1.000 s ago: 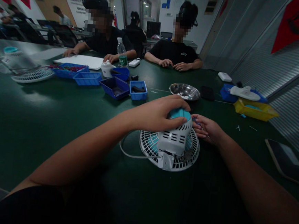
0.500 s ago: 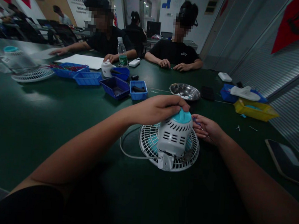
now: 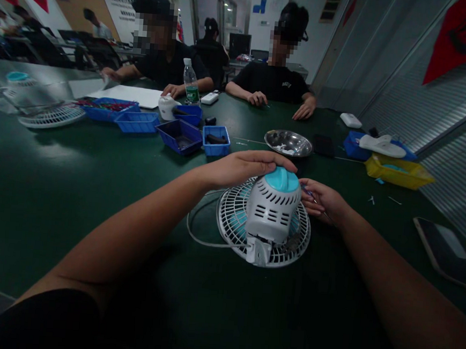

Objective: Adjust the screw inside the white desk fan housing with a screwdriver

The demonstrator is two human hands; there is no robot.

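Note:
A small white electric fan (image 3: 273, 215) lies face down on its round grille (image 3: 230, 212), its motor housing upright with a turquoise knob (image 3: 283, 179) on top. My left hand (image 3: 254, 162) rests against the far side of that knob, fingers stretched out, not wrapped round it. To the right of the housing is my right hand (image 3: 320, 198), its fingers curled on a thin screwdriver (image 3: 308, 191) with a purplish handle; the metal shaft runs back toward the wrist. My right fingertips are partly hidden behind the housing. A grey cable (image 3: 199, 239) loops out left from the white bracket (image 3: 258, 250).
Beyond the fan stand a steel bowl (image 3: 289, 142) with small white parts and several blue bins (image 3: 178, 138). At right are a yellow bin (image 3: 400, 174) and a phone (image 3: 448, 253). Another fan (image 3: 52, 114) lies far left. Two co-workers sit opposite, near a water bottle (image 3: 191, 82).
My left hand has loosened from the knob and slid back behind it, fingers straighter. My right hand stays put. The co-worker opposite has drawn their hands apart; the other lifts a sheet.

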